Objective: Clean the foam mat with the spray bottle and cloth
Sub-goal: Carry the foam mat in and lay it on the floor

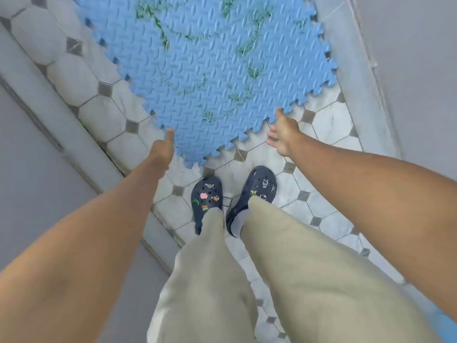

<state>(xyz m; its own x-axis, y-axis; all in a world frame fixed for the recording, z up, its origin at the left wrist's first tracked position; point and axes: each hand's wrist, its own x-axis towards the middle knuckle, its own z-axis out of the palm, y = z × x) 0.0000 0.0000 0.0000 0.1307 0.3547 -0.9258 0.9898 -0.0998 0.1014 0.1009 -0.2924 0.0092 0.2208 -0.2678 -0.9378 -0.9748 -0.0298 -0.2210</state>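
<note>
- Mat (210, 70): one blue foam piece with toothed puzzle edges and a ridged top. It lies over the tiled floor (331, 125), ahead of the feet, with its near corner pointing at the person.
- Cannot tell if the near corner sits flat or is raised off the tiles.
- Green marks (158, 28): several smeared patches across the mat top, more toward the far side; the far part is blurred.
- Left hand (162, 151): at the mat's near-left edge, thumb (170, 136) laid along the edge and touching it. Its fingers are hidden, so cannot tell if it holds the mat.
- Right hand (283, 134): at the near-right edge, spread wide. Its thumb (280, 113) tip meets the mat's teeth, its fingers (271, 139) are straight and apart, and nothing is in it.
- Both arms are bare, stretched forward and down, one on each side of the near corner.
- Floor: pale octagon tiles with small grey squares between them.
- Two dark blue clogs with small charms: left clog (206, 196) and right clog (262, 186), side by side just behind the mat corner, not on the mat.
- Beige trousers (296, 268) cover both legs down to the clogs.
- Grey sill (49, 115) runs along the mat's left side, and grey wall (420, 70) runs close along its right side. The mat fills most of the tiled strip between them.
- Blue strip (445, 323) at the bottom right corner, too cut off to identify.
- Nothing lies on the mat or between the hands and it.
</note>
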